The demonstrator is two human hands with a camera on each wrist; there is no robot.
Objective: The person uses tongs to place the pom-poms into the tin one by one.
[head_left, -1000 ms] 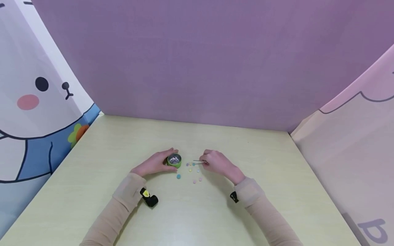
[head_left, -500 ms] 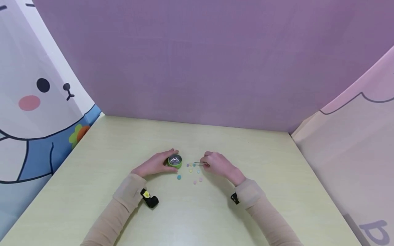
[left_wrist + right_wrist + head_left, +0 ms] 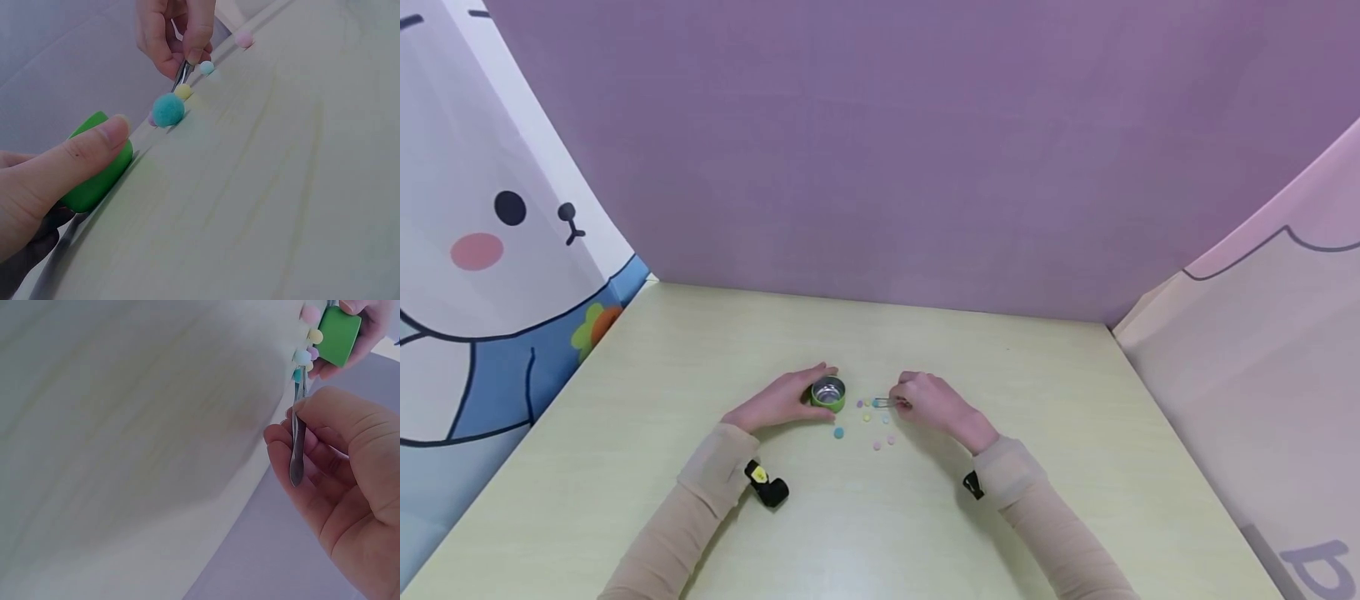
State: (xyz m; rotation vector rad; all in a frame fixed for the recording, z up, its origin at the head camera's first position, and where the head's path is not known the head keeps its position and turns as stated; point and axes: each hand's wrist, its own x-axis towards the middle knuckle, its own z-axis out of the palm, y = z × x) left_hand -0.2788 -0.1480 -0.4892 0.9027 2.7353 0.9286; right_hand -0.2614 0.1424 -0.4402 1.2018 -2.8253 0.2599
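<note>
My left hand (image 3: 782, 397) holds a small green cup (image 3: 829, 406) with a shiny metal inside, thumb on the near side and fingers round the back. In the left wrist view the thumb lies along the cup's green wall (image 3: 100, 187). My right hand (image 3: 934, 402) pinches metal tweezers (image 3: 298, 450) between thumb and fingers. Their tips point left and lie at a small teal pompom (image 3: 297, 376); whether they grip it I cannot tell. Beside the tips lie yellow pompoms (image 3: 867, 418), a purple pompom (image 3: 860, 404) and a pale blue pompom (image 3: 302, 357).
A larger teal pompom (image 3: 838, 432) lies in front of the cup. Two pink pompoms, one of them a pink pompom (image 3: 877, 446) nearer me, rest on the pale wooden table (image 3: 880, 517). A purple panel (image 3: 880, 167) stands behind the table.
The tweezers' arms have drawn closer together, and their tips have come down slightly at the small teal pompom. The left hand and cup stay in place; the head view shifts slightly.
</note>
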